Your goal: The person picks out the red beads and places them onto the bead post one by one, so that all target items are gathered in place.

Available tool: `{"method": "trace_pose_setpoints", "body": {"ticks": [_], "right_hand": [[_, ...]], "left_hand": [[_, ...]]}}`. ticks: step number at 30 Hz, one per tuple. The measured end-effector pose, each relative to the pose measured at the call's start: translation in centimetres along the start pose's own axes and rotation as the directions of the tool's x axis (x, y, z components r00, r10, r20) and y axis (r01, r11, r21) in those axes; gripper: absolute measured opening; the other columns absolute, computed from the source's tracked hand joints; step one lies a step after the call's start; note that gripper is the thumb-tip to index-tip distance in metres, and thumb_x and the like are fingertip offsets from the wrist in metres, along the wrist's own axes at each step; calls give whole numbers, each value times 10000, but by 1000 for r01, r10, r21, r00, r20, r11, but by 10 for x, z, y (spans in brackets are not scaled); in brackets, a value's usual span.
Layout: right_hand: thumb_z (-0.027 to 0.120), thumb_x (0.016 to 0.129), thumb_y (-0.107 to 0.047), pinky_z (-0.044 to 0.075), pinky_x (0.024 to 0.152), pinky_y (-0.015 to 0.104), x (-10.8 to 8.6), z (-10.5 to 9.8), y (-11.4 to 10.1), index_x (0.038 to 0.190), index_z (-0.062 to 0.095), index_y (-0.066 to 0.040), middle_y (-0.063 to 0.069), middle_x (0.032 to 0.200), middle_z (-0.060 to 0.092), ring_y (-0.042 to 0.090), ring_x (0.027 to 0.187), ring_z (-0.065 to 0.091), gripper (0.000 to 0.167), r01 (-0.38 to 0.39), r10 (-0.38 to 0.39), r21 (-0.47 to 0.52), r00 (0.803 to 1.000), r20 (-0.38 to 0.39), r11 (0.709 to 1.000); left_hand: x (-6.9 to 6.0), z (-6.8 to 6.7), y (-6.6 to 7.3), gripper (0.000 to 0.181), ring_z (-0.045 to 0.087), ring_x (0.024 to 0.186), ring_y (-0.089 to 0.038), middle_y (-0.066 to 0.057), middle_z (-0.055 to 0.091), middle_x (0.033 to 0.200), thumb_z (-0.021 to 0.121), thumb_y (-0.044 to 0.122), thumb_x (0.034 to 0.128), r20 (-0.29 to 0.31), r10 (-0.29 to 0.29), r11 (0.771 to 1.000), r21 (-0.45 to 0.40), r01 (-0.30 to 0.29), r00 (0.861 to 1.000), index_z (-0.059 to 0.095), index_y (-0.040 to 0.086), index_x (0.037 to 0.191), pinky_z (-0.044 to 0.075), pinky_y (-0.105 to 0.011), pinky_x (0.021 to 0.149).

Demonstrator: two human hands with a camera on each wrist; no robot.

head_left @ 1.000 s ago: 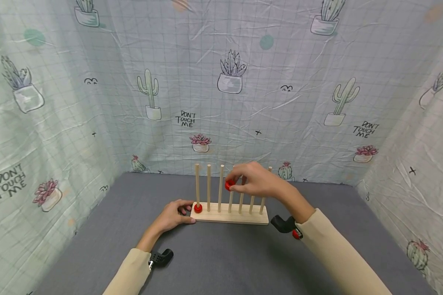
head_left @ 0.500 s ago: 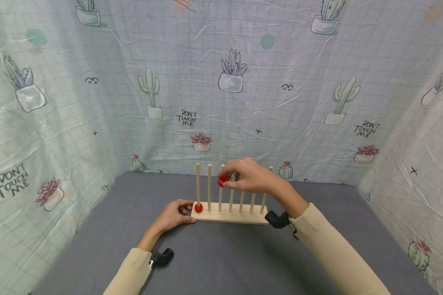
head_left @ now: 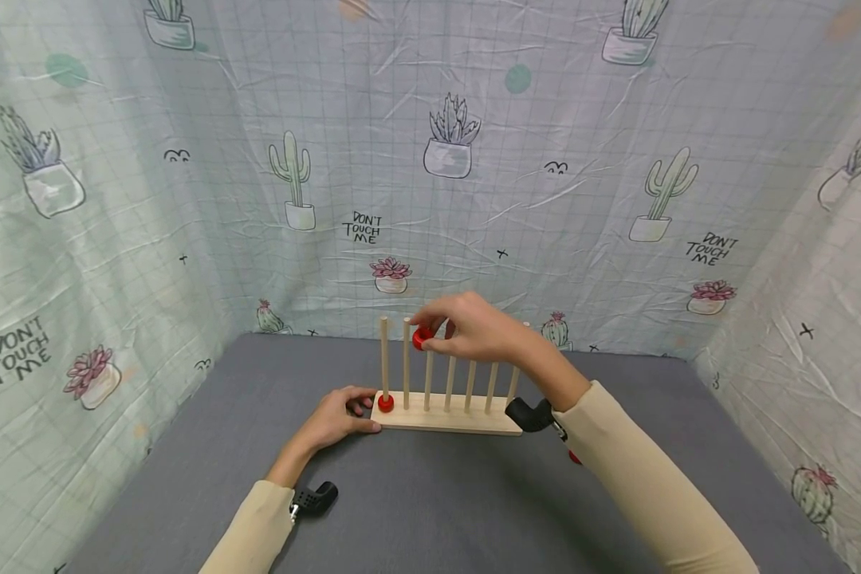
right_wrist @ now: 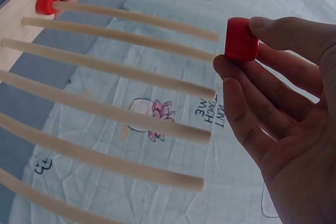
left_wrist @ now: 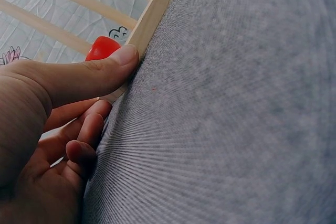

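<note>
And across it goes: the right hand point(head_left: 473, 327) carries its red ring point(head_left: 422, 339) leftward and higher, from the fourth peg, past the third, up beside the tip of the second peg point(head_left: 406, 363), nearer the left end of the wooden base point(head_left: 438, 418). The third peg's top disappears behind the fingers! The black wrist device point(head_left: 528, 415) slides in over the base's near right corner, and the sleeve point(head_left: 646, 478) covers more of the red piece point(head_left: 574, 457) on the counter.

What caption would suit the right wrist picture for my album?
Right hand pinches a red bead near wooden pegs, another bead low on one peg.
</note>
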State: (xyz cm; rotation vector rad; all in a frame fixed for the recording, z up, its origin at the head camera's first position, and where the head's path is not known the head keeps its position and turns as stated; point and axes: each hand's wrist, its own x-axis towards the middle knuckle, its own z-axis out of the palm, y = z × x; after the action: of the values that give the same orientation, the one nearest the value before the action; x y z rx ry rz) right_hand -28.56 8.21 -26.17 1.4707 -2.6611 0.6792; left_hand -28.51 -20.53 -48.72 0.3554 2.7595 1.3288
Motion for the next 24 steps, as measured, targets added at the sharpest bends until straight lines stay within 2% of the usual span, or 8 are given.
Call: {"method": "trace_pose_setpoints", "body": {"ticks": [15,24], "right_hand": [[707,965,-103,589,814,250,20,-3,1,1191,756,-65,73,1126,757,174,946,733,234,17,-18,-17,999,-46,1000],[714,961,-84,580,917,295,33,-4,2,1195,737,-39,78,1132,768,179,1012,764,239,8,-4,51,997,-74,999]], "left_hand": [[3,1,1,641,569,881,-151,-44,674,1033,939,198,744,4,-17,1000,-9,17,1000,695,59,1320,454,-303,779],[2,0,2,641,569,878,-158,-43,671,1021,944,186,736,0,-23,1000,-18,23,1000,699,56,1314,452,-298,772]]}}
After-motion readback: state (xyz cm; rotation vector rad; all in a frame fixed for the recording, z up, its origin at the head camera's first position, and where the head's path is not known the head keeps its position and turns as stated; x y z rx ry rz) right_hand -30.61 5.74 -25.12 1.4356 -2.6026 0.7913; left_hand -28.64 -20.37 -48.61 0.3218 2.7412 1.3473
